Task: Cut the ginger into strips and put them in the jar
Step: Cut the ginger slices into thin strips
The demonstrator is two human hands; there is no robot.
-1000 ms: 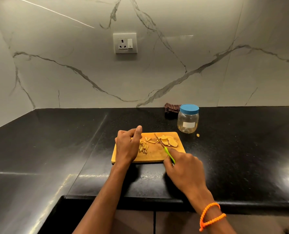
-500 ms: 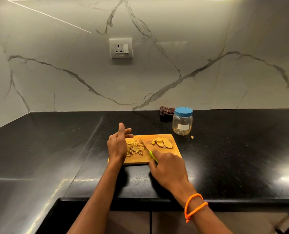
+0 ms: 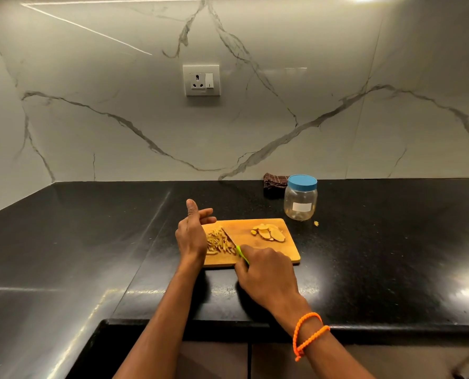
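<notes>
change: knife blade (image 3: 227,236) has swept left since a second ago, herding loose strips into one pile against the left hand; earlier the strips lay scattered mid-board and the blade sat nearer the slices.
left hand (image 3: 191,233): stood on edge at the board's left end, fingers straight, thumb up, acting as a wall; holds nothing; a second ago it was curled over the board.
right hand (image 3: 264,272): curled round the green knife handle (image 3: 242,254), blade flat-ish and pushing the pile from the right.
ginger strips (image 3: 219,242): heaped on the left part of the cutting board (image 3: 288,253), between palm and blade.
ginger slices (image 3: 270,232): uncut, on the far right part of the board, well apart from the pile.
jar (image 3: 300,199): on the bench (image 3: 392,242) just past the board's far right corner, blue lid (image 3: 302,181) on, looks empty.
stray bit (image 3: 316,223): small ginger piece on the bench beside the jar.
meaning: gathering, not cutting; one batch is ready, but slices remain and the lid must come off before any transfer.
risk: strips slipping off the board's left edge.
</notes>
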